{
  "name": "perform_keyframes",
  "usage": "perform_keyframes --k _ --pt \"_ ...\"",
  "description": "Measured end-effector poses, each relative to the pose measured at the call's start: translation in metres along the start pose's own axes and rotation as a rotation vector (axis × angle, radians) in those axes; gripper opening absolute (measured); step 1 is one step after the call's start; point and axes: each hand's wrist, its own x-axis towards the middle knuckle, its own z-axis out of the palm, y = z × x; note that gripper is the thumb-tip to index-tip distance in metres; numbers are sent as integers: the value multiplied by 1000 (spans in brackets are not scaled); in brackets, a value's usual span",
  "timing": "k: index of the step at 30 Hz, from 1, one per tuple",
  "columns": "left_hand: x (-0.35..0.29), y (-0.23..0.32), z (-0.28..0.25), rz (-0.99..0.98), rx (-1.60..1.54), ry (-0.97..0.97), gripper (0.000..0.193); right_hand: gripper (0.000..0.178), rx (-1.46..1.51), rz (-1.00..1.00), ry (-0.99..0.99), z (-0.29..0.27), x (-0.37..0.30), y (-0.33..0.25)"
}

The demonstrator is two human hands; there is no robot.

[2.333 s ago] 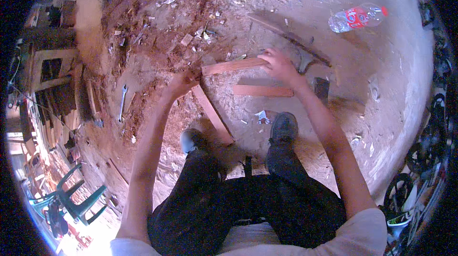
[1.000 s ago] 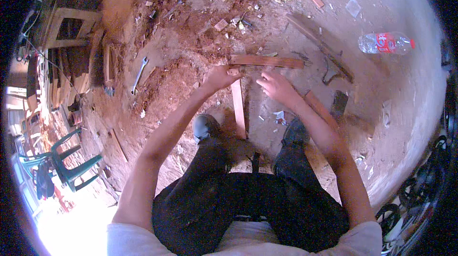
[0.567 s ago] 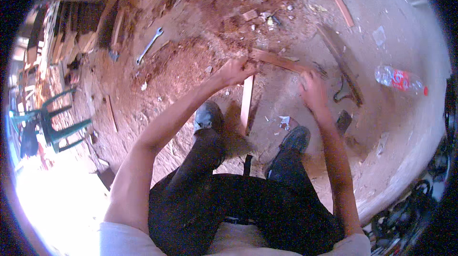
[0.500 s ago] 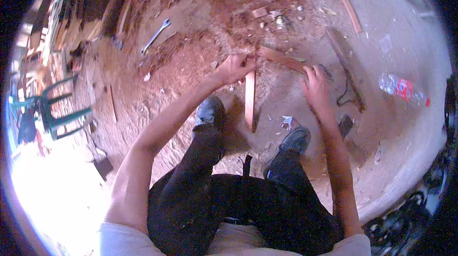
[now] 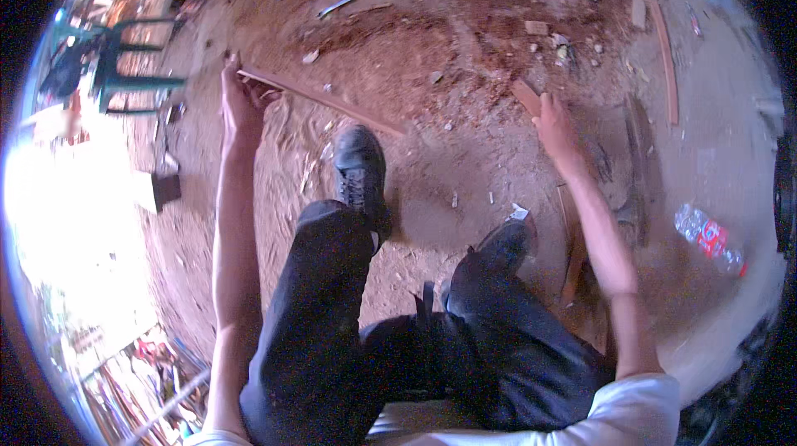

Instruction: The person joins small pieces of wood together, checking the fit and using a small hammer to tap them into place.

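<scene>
Here, the floor [image 5: 432, 180] is wide in the middle, with a chair [image 5: 106, 72] off left. The left hand [image 5: 242, 101] grips one end of a stick [image 5: 332, 104], its tip near a shoe [image 5: 360, 165]; the right hand [image 5: 558, 130] grips a board [image 5: 525, 97] poking out ahead.

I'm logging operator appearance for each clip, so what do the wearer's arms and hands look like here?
The left hand and right hand are bare, with no gloves, and no watch or bracelet shows at either wrist. The forearms are uncovered. The right sleeve is short, loose and whitish; only a sliver of the left sleeve, also pale, shows.
</scene>
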Motion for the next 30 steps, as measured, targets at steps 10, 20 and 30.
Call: perform_keyframes --k 10,20,30 --pt "-12 -13 -75 -103 316 18 46 51 -50 -22 4 -20 21 11" --pt "-22 -158 59 117 931 -627 59 55 149 -289 -95 -38 -21 -64" --pt "-17 -181 76 112 860 -657 61 48 335 -60 96 -13 -41 -125"
